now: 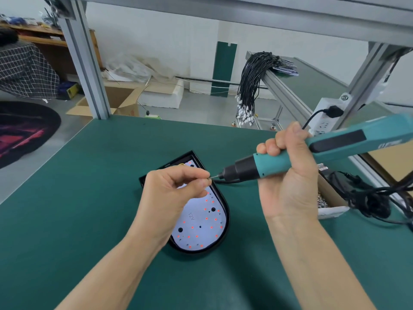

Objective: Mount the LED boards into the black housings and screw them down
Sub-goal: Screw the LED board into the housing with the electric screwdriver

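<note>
Green bench mat (89, 209) bears black housing (224, 211); right hand (288, 175) grips screwdriver (312, 153), left hand (172, 193) pinches its tip.

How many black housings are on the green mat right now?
1. The black housing lies mid-mat with a white LED board seated in it, partly under the left hand. None other shows on the mat.

White LED board (196, 222) in the black housing (224, 211) is printed "12V". No other marking legible.
</note>
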The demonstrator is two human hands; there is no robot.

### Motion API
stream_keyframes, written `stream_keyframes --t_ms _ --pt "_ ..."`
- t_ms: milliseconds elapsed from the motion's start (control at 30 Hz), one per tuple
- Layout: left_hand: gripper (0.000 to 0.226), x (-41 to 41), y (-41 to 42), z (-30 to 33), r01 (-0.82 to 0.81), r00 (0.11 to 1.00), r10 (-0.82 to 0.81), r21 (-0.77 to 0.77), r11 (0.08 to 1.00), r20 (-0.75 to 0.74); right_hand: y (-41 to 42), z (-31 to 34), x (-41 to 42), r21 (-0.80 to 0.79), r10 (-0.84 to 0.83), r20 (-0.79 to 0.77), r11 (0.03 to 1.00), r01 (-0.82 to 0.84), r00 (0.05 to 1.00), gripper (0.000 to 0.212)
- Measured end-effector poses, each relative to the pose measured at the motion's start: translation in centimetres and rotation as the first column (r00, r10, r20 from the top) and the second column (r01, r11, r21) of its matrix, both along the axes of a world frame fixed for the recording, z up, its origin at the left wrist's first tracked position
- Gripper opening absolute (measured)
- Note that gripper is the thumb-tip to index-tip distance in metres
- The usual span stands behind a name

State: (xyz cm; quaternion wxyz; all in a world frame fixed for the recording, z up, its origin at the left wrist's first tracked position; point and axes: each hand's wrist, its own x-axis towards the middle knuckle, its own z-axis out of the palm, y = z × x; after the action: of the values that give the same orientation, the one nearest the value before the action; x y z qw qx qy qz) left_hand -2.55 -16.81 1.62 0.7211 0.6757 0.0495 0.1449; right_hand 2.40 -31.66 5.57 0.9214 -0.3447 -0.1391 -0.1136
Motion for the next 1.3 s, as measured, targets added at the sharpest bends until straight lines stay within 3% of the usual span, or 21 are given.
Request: stream_keyframes --t_ms 233,400,467,533,633,700,900,967,1067,1300 --pt "0.036 0.1 -0.2 -0.5 0.029 0.997 -0.024 -0.071 0.997 0.068 -0.1 0.1 0.2 0.031 -0.013 -0.02 0.999 0.014 1.0 0.023" --pt "0.047 -0.6 0.2 -0.4 0.005 0.998 -0.005 0.012 1.0 0.061 -0.4 0.0 0.2 0.03 0.003 -0.022 1.0 -0.003 1.0 0.025" --pt "0.054 -1.3 1.7 -0.9 -0.186 0.982 0.187 0.106 0.977 -0.004 -0.7 -0.2 0.1 0.019 0.032 -0.018 0.999 -0.031 0.999 0.026" --pt "0.059 -2.2 3.6 -1.6 -0.318 0.912 0.382 0.327 0.89 -0.153 -1.0 -0.7 -0.1 -0.014 0.056 -0.027 0.998 -0.057 0.998 0.027" --pt "0.087 -2.8 4.2 -2.5 -0.071 0.803 0.394 0.585 0.808 -0.447 -1.4 -2.1 -0.7 -0.102 0.072 -0.059 0.992 -0.078 0.996 0.029" --pt "0.089 -2.2 3.3 -2.7 0.001 0.794 0.396 0.653 0.758 -0.462 -1.4 -3.1 -1.0 -0.129 0.089 -0.095 0.987 -0.101 0.992 0.03" --pt "0.114 -0.1 1.2 -2.6 -0.059 0.835 0.341 0.547 0.835 -0.431 -1.3 -4.5 -0.6 -0.158 0.098 -0.138 0.98 -0.119 0.986 0.026" --pt "0.106 0.2 1.0 -2.8 -0.085 0.847 0.313 0.472 0.877 -0.429 -1.3 -4.6 -0.4 -0.185 0.088 -0.135 0.976 -0.113 0.987 0.028" --pt "0.074 0.4 1.1 -3.1 -0.1 0.865 0.294 0.434 0.895 -0.407 -1.3 -4.9 -0.1 -0.211 0.077 -0.153 0.971 -0.109 0.985 0.03" --pt "0.066 0.4 1.2 -3.4 -0.095 0.878 0.265 0.398 0.912 -0.398 -0.9 -5.0 0.3 -0.237 0.103 -0.167 0.961 -0.141 0.981 0.029"
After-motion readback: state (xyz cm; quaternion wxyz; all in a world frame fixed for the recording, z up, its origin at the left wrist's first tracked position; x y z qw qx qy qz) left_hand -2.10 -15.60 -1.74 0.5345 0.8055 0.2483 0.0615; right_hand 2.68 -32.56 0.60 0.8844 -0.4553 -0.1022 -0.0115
